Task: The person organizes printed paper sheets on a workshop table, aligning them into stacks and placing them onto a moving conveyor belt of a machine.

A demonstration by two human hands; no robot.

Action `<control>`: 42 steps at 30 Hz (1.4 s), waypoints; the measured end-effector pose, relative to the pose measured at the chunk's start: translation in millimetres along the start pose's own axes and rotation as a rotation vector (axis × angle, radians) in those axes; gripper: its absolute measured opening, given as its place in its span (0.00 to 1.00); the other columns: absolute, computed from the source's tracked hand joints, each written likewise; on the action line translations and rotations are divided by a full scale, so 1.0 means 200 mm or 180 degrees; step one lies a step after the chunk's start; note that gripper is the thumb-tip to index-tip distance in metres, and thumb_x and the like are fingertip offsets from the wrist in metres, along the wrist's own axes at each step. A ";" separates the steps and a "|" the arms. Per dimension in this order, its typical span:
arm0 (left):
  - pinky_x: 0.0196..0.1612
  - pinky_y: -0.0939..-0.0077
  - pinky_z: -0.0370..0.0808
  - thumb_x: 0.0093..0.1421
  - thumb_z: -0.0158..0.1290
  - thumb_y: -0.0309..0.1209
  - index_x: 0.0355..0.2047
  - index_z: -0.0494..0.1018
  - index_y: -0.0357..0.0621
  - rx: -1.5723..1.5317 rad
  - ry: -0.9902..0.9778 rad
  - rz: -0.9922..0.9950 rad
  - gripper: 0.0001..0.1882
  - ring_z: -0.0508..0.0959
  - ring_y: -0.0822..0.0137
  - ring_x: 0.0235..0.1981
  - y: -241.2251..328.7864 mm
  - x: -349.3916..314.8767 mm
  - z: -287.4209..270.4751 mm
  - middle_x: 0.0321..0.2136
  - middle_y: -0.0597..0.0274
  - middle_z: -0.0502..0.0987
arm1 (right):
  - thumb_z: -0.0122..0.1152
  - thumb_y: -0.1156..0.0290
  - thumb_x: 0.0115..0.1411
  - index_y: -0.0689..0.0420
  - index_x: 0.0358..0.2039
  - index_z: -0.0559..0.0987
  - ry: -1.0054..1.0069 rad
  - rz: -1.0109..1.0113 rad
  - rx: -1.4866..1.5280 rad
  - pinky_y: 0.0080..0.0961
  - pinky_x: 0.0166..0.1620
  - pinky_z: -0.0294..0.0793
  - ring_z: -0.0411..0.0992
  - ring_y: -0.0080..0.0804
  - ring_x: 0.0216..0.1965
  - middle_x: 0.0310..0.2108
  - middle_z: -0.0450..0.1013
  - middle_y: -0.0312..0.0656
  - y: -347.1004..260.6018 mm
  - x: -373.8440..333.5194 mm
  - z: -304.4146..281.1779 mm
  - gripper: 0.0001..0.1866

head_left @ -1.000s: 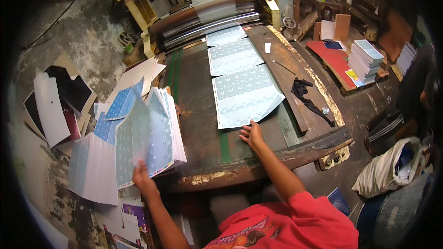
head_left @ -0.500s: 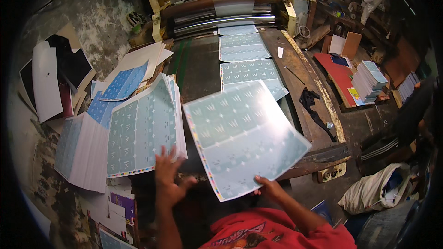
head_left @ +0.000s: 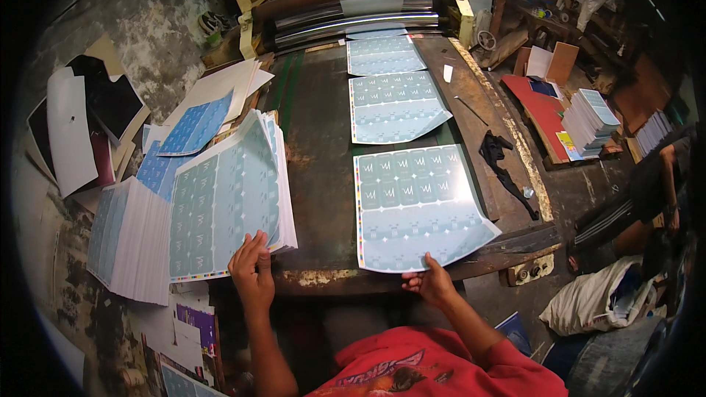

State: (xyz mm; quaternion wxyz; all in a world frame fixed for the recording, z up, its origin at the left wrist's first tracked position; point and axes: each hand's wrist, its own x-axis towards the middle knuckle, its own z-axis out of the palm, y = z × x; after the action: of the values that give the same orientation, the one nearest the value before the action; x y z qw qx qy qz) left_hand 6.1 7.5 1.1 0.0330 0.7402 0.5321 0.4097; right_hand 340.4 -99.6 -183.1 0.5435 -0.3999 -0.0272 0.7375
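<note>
My right hand [head_left: 432, 281] pinches the near edge of a pale blue-green printed sheet [head_left: 415, 206], thumb on top and fingers curled below. That sheet lies on the near end of the dark bed, its right corner bent upward. At the near edge of a thick stack of like printed sheets [head_left: 213, 198], my left hand [head_left: 252, 265] rests with its fingers extended close together. A loose corner of the stack's top sheet curls up. Farther along the bed lie a second printed sheet [head_left: 397, 106] and a third [head_left: 381, 56], in line toward the rollers.
Metal rollers [head_left: 353, 20] span the far end of the bed [head_left: 312, 147]. A black cloth [head_left: 500, 169] and a thin rod [head_left: 471, 109] lie on its right side. Another paper stack [head_left: 132, 242] leans at left. At right, a person [head_left: 647, 191] is beside a white sack [head_left: 596, 301].
My right hand held a sheet tilted above the bed; now it grips the edge of one lying flat on the bed. My left hand's spread fingers have drawn together at the stack.
</note>
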 end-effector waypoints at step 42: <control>0.66 0.48 0.53 0.60 0.55 0.51 0.53 0.74 0.42 0.0323 -0.0506 0.0450 0.29 0.62 0.46 0.65 0.10 0.05 -0.03 0.59 0.51 0.69 | 0.56 0.60 0.64 0.64 0.42 0.74 -0.0091 -0.0298 -0.1011 0.24 0.32 0.73 0.74 0.30 0.29 0.29 0.75 0.43 0.16 -0.24 -0.09 0.18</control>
State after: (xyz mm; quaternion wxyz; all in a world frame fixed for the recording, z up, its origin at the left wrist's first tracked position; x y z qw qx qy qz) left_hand 19.7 5.2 20.9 0.0086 0.8067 0.4943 0.3236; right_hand 331.6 -159.9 -183.8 0.5068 -0.4685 -0.1698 0.7034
